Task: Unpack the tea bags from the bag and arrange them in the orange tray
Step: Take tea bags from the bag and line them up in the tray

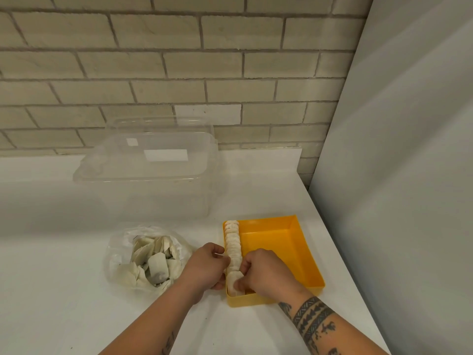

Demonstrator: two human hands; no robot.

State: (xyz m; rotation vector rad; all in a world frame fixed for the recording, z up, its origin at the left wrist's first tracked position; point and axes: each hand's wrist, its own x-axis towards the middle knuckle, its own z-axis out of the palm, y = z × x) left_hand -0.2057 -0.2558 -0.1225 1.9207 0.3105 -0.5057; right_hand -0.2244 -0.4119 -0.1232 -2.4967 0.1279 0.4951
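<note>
Right hand [266, 272] pinches a tea bag [234, 283] ending the tray [294, 219]'s only row [231, 242], left hand [204, 267] curled, hold unclear; plenty wait in the bag [148, 257] beside the tray.

The tray [271, 242] is yellow-orange, and the row of tea bags [233, 244] in it is cream-white. The bag [119, 254] is clear plastic, its loose tea bags [156, 263] grey-beige. The counter [51, 278] is white. The wall [153, 60] is beige brick with grey mortar, and 1 brick [207, 114] is white. Black bands of triangle pattern ring the right forearm [313, 320].
</note>
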